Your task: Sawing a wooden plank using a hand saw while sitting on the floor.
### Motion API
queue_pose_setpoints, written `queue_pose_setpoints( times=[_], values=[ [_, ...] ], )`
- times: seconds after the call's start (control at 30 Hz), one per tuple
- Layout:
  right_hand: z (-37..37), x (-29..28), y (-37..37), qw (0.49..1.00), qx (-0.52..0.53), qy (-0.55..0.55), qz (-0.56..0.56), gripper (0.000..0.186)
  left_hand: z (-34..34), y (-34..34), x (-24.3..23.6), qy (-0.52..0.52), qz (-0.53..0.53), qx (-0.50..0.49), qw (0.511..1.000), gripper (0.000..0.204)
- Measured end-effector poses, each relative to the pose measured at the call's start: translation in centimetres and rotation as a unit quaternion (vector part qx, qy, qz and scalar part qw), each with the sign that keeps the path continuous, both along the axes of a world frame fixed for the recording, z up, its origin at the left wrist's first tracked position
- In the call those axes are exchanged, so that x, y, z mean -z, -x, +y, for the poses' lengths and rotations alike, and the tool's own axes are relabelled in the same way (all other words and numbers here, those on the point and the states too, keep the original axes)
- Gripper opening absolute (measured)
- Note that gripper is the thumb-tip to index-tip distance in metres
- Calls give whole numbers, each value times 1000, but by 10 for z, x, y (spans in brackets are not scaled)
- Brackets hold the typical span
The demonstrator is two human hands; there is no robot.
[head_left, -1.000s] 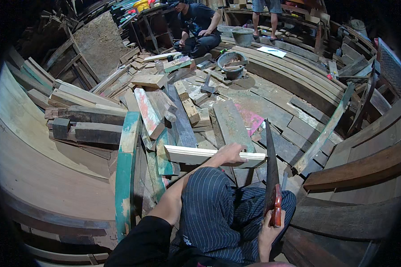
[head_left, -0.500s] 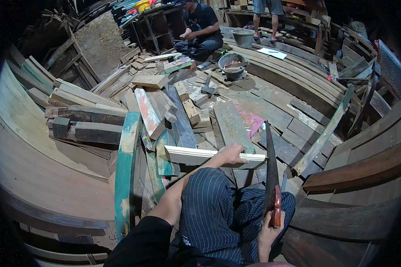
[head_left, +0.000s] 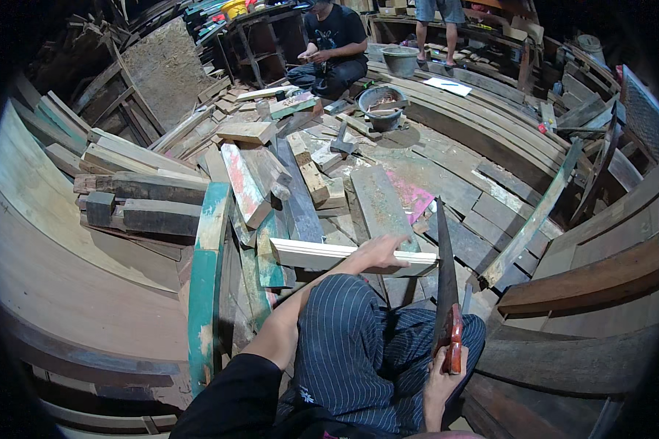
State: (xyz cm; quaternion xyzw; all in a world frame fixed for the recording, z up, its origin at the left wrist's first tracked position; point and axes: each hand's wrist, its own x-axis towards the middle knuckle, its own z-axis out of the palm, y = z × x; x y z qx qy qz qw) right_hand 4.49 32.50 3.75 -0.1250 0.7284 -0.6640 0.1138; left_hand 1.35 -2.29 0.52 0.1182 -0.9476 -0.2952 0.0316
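Note:
A pale wooden board (head_left: 311,252) with a grooved edge lies crosswise in front of my knees. My left hand (head_left: 379,254) grips it near its right end, thumb on the near side and one finger stretched out past the far edge. In my right hand (head_left: 441,380), low beside my right knee, is the red-brown handle of a handsaw (head_left: 447,285). Its dark blade points away from me and stands against or just beside the board's right end; the exact contact cannot be told. Beyond my left hand a grey plank (head_left: 379,197) extends under the board.
Wood offcuts and a green-painted beam (head_left: 206,293) lie to the left. A hammer (head_left: 342,140) and a dark bucket (head_left: 382,110) stand farther off. A person (head_left: 333,47) sits at the back; another's legs (head_left: 438,36) show behind. Long planks (head_left: 483,121) run along the right.
The fingers of my left hand have shifted a little on the board, one now lifted and straighter. The saw and board look almost unmoved. The seated person has moved slightly.

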Motion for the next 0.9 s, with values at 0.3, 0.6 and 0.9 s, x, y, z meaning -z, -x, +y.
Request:
queue_pose_setpoints(
  times=[0.3, 0.6, 0.9],
  values=[
    [6, 2, -4, 1000, 13, -12, -1, 7, 11, 1, -3, 106, -124, 25, 986, 53],
    [13, -37, 5, 1000, 22, -8, 1, 11, 2, 4, -15, 188, -130, 15, 973, 54],
    [23, -62, 18, 993, -18, -58, 100, 17, 2, 9, -9, 227, -123, 47, 965, 56]
  ],
)
